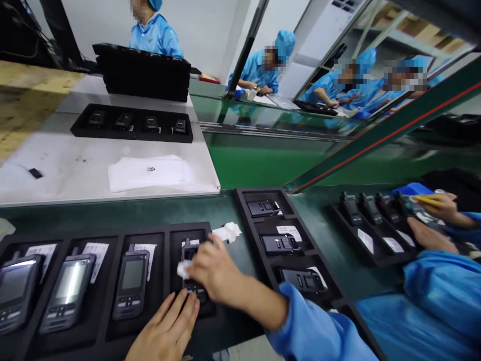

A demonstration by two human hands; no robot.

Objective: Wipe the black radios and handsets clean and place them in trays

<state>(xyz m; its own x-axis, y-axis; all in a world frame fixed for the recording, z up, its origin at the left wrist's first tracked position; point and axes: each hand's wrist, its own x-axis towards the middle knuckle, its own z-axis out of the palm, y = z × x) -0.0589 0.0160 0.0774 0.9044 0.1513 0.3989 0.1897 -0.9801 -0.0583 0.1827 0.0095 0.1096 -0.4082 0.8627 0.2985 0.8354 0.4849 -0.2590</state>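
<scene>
A black foam tray (116, 235) in front of me holds several dark handheld radios with screens, one per compartment, with labelled slips beside some of them. In its rightmost compartment lies a handheld radio (190, 249), partly hidden by my hands. My right hand (216, 271) pinches a crumpled white wipe (183, 269) and presses it against that radio's front. My left hand (169, 326) lies with fingers stretched out, its fingertips at the radio's lower end. Another radio (131, 283) rests screen-up one compartment to the left.
A second tray (259, 223) holds radios face-down to the right. Crumpled white tissue (231, 231) lies between the trays. Beyond are white paper sheets (150, 173), a smaller device tray (131, 131) and stacked black trays (143, 75). At right, a co-worker's hands (432, 235) work over another tray.
</scene>
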